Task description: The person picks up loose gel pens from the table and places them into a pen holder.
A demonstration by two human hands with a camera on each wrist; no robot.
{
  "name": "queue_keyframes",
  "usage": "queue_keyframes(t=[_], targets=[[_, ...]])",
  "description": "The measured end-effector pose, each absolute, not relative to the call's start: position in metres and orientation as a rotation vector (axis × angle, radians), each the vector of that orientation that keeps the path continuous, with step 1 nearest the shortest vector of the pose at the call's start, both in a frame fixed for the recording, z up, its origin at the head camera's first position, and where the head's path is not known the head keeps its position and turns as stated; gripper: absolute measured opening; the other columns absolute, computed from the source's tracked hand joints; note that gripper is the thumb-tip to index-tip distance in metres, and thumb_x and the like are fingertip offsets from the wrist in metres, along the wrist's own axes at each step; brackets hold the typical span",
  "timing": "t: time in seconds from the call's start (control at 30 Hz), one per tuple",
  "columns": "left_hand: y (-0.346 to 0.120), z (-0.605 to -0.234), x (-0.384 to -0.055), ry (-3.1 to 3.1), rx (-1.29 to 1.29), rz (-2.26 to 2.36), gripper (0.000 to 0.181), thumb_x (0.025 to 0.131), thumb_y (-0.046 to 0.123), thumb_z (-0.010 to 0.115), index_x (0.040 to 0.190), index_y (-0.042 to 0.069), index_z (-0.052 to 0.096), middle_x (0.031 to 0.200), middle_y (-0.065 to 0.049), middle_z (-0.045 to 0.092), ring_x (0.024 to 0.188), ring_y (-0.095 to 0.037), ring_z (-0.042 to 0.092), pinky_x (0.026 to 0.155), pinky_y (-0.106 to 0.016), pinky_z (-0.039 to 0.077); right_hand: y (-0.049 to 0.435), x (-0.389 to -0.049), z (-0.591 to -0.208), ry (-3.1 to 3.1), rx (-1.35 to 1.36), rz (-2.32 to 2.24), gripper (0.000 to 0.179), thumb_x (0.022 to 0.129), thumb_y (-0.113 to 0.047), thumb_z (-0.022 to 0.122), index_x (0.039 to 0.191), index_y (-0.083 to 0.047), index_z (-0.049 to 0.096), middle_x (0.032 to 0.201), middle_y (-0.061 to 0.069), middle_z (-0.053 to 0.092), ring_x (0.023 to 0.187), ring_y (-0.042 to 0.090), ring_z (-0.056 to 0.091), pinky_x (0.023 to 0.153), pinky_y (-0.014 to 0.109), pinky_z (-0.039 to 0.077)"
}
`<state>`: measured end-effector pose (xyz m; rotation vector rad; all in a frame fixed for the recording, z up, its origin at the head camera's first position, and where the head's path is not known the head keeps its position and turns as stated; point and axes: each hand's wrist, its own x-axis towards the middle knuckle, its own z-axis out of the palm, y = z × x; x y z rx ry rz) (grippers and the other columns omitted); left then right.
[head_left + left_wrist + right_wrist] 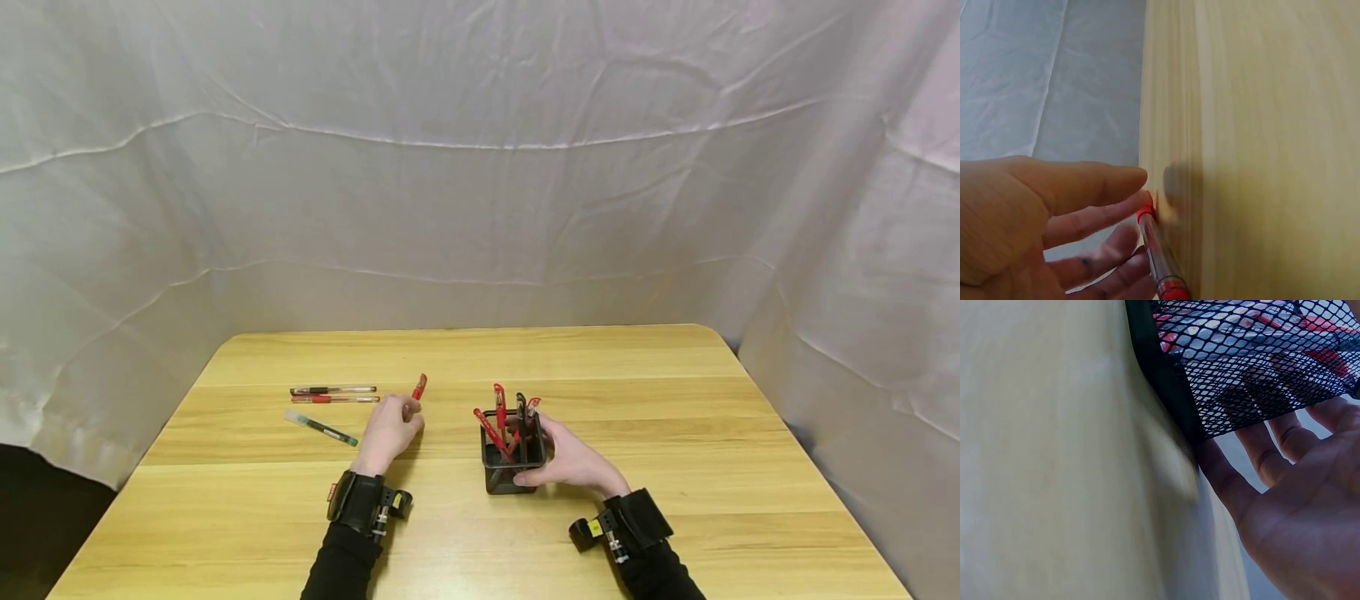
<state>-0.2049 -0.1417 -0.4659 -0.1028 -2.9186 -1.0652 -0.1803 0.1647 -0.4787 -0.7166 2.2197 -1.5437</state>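
My left hand is bent over a red pen left of the table's middle. In the left wrist view the clear-barrelled red pen lies beside my fingertips, with a gap between thumb and forefinger. My right hand grips a black mesh pen holder from its right, thumb at the near side and fingers round the far side. Several red pens and a black pen stand tilted in it. In the right wrist view the fingers partly show through the mesh holder.
To the left of my left hand lie a black pen, a red pen and a green pen on the wooden table. Pale cloth hangs behind the table and along its sides.
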Motion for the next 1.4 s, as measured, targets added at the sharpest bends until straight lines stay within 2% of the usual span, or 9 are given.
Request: queue_keyframes(t=[0.07,0.2,0.3,0.4,0.53,0.73,1.07,1.23,1.4], targets=[[-0.1418,-0.4659,-0.2049,-2.923,-0.101,-1.042,0.03,0.091,0.005,0.065,0.12,-0.003,0.069,0.112,-0.023,0.06,0.096,-0.032,0.053,0.079,-0.042,0.046,0.1647,-0.1802,-0.4787,2.224,-0.719,-1.538,0.084,0.073,-0.02,0.088,0.146,-0.016,0.047,0.14,0.011,0.06,0.133,0.038,0.05,0.113,0.073,0.029],[-0.1409,-0.4674,-0.2055,-2.917,-0.141,-0.965,0.036,0.09,0.006,0.066,0.124,-0.005,0.067,0.133,-0.03,0.056,0.122,-0.045,0.053,0.106,-0.058,0.044,0.1647,-0.1802,-0.479,2.226,-0.719,-1.535,0.085,0.072,-0.021,0.089,0.146,-0.017,0.047,0.139,0.009,0.06,0.133,0.037,0.05,0.113,0.072,0.029],[-0.1404,-0.4691,-0.2068,-2.898,-0.176,-0.928,0.032,0.09,0.005,0.066,0.119,-0.006,0.07,0.13,-0.029,0.063,0.124,-0.045,0.058,0.11,-0.058,0.042,0.165,-0.1808,-0.4796,2.222,-0.731,-1.541,0.084,0.073,-0.021,0.089,0.145,-0.017,0.047,0.138,0.009,0.061,0.132,0.036,0.052,0.113,0.07,0.031],[-0.1402,-0.4697,-0.2078,-2.857,-0.175,-0.936,0.022,0.089,0.003,0.066,0.107,-0.005,0.075,0.112,-0.024,0.073,0.098,-0.037,0.068,0.086,-0.046,0.055,0.165,-0.1815,-0.4802,2.222,-0.736,-1.543,0.083,0.073,-0.02,0.088,0.145,-0.017,0.048,0.137,0.009,0.062,0.13,0.034,0.053,0.113,0.069,0.033],[-0.1408,-0.4692,-0.2068,-2.804,-0.147,-0.966,0.009,0.086,-0.002,0.068,0.085,-0.002,0.077,0.088,-0.018,0.075,0.071,-0.024,0.063,0.061,-0.032,0.049,0.1649,-0.1819,-0.4807,2.227,-0.744,-1.538,0.082,0.074,-0.02,0.088,0.145,-0.016,0.048,0.136,0.01,0.062,0.129,0.034,0.054,0.112,0.069,0.034],[-0.1437,-0.4694,-0.2049,-2.796,-0.093,-0.966,0.006,0.082,-0.003,0.072,0.079,0.002,0.072,0.075,-0.011,0.071,0.067,-0.021,0.062,0.062,-0.033,0.049,0.1645,-0.1825,-0.481,2.238,-0.752,-1.534,0.08,0.075,-0.019,0.087,0.145,-0.014,0.048,0.135,0.013,0.062,0.128,0.036,0.054,0.11,0.07,0.035],[-0.1455,-0.4657,-0.2016,-2.862,-0.05,-1.007,0.016,0.087,0.0,0.07,0.102,-0.006,0.07,0.083,-0.018,0.073,0.072,-0.026,0.064,0.061,-0.031,0.046,0.164,-0.1822,-0.4799,2.246,-0.755,-1.52,0.08,0.075,-0.02,0.087,0.145,-0.014,0.048,0.135,0.013,0.062,0.129,0.038,0.053,0.111,0.071,0.033],[-0.1457,-0.4642,-0.2026,-2.892,-0.056,-0.982,0.014,0.091,0.003,0.067,0.1,-0.006,0.072,0.083,-0.017,0.072,0.069,-0.023,0.062,0.059,-0.029,0.044,0.1643,-0.1821,-0.4797,2.236,-0.75,-1.529,0.08,0.075,-0.02,0.087,0.145,-0.015,0.048,0.136,0.012,0.062,0.13,0.037,0.052,0.111,0.071,0.033],[-0.1445,-0.4629,-0.2037,-2.939,-0.034,-0.967,0.012,0.097,0.004,0.059,0.09,-0.003,0.065,0.072,-0.012,0.061,0.059,-0.019,0.049,0.054,-0.025,0.036,0.1647,-0.1814,-0.4792,2.235,-0.741,-1.528,0.082,0.074,-0.021,0.088,0.146,-0.016,0.047,0.137,0.012,0.061,0.131,0.038,0.052,0.111,0.072,0.033]])
